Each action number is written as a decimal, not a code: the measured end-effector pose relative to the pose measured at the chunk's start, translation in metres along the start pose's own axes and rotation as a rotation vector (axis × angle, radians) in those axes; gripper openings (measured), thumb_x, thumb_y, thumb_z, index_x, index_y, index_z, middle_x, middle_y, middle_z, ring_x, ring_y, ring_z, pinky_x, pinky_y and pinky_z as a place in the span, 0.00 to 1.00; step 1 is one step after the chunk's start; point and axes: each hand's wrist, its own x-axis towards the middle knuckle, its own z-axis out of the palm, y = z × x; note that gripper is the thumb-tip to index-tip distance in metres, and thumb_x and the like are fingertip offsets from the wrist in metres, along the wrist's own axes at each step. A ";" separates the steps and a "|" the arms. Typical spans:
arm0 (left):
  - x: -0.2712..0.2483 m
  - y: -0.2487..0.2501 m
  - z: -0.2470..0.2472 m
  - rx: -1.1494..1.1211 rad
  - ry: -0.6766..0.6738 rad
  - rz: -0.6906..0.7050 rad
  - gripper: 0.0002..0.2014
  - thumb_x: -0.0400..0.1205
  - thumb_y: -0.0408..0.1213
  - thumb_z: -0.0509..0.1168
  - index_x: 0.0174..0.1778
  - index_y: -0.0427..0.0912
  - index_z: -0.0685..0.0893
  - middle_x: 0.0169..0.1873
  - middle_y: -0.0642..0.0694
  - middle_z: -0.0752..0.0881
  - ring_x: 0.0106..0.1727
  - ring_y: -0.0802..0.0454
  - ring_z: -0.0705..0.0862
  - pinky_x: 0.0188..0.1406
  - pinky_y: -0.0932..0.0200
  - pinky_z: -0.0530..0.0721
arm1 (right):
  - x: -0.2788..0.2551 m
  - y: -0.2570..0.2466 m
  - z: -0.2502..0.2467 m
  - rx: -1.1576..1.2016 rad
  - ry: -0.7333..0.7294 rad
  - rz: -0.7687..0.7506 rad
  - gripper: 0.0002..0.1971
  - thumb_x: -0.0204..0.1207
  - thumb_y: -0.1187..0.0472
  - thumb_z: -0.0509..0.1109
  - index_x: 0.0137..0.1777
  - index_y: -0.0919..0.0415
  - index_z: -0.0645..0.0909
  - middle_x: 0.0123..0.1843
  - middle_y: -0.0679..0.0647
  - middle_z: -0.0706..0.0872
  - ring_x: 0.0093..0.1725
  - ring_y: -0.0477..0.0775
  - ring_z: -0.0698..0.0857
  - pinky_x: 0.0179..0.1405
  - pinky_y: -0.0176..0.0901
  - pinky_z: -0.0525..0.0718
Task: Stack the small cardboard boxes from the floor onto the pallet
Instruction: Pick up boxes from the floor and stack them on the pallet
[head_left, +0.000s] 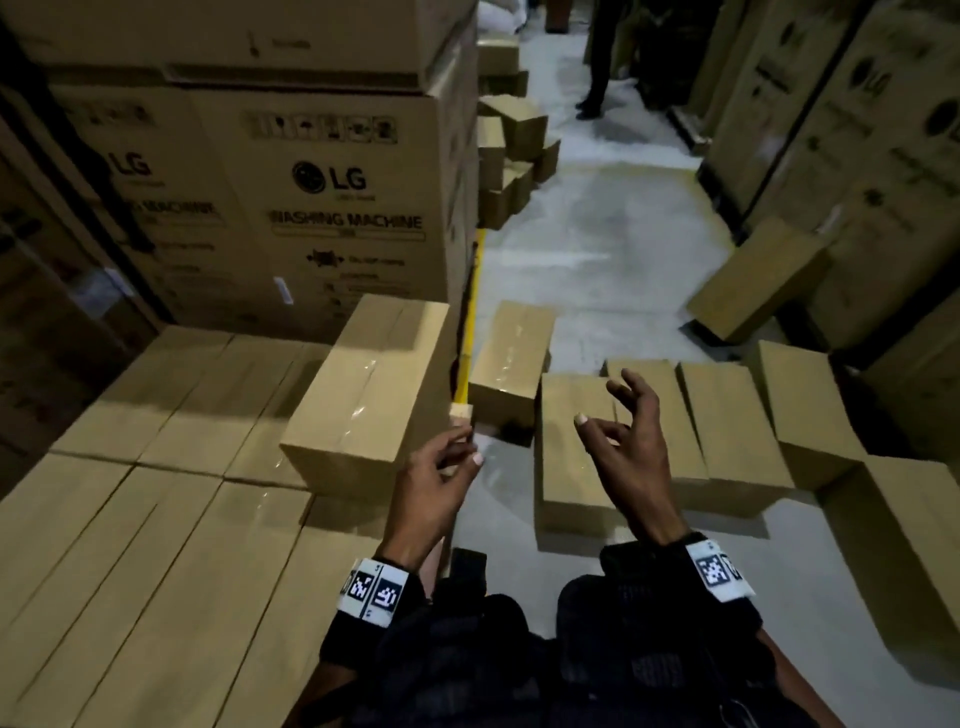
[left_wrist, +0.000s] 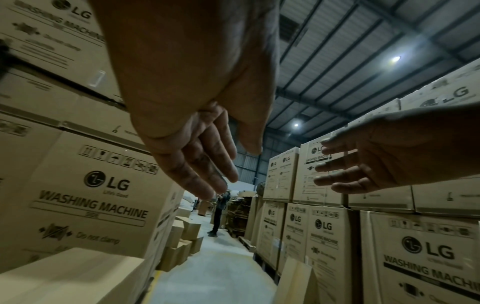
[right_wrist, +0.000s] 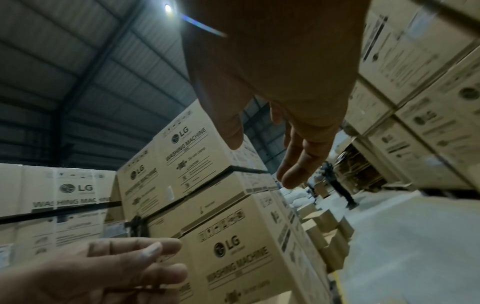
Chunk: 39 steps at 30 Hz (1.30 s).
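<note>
Head view: both hands are empty, fingers loose and spread. The left hand (head_left: 441, 480) is just beside the top box (head_left: 369, 389) on the stack. The right hand (head_left: 631, 436) hovers over a floor box (head_left: 574, 457), likely ready to grab it.

Plain taped small boxes (head_left: 582, 447) on floor in row; one box (head_left: 363, 389) atop flat stacked layer (head_left: 156, 467).

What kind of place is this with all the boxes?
Most likely a warehouse. Big washing machine boxes are stacked high on both sides of a concrete aisle, and a metal roof with lamps is overhead.
</note>
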 end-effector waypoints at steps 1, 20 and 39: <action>0.004 0.005 0.017 -0.010 -0.007 0.010 0.18 0.83 0.35 0.74 0.68 0.52 0.85 0.54 0.59 0.90 0.57 0.69 0.87 0.53 0.74 0.83 | 0.003 0.006 -0.021 -0.007 0.027 -0.003 0.37 0.83 0.57 0.74 0.87 0.47 0.59 0.82 0.48 0.71 0.60 0.41 0.86 0.52 0.39 0.87; 0.040 0.043 0.280 0.018 -0.232 0.012 0.18 0.83 0.39 0.74 0.69 0.50 0.87 0.55 0.52 0.92 0.59 0.64 0.89 0.62 0.58 0.88 | 0.052 0.119 -0.250 0.048 0.199 0.196 0.35 0.84 0.55 0.72 0.87 0.43 0.58 0.78 0.43 0.72 0.62 0.43 0.83 0.52 0.35 0.80; 0.301 0.063 0.490 0.135 -0.654 0.033 0.18 0.84 0.40 0.73 0.70 0.49 0.86 0.56 0.54 0.92 0.59 0.65 0.88 0.62 0.61 0.86 | 0.254 0.194 -0.361 -0.027 0.521 0.443 0.33 0.83 0.58 0.73 0.84 0.42 0.64 0.77 0.41 0.76 0.62 0.43 0.87 0.67 0.58 0.86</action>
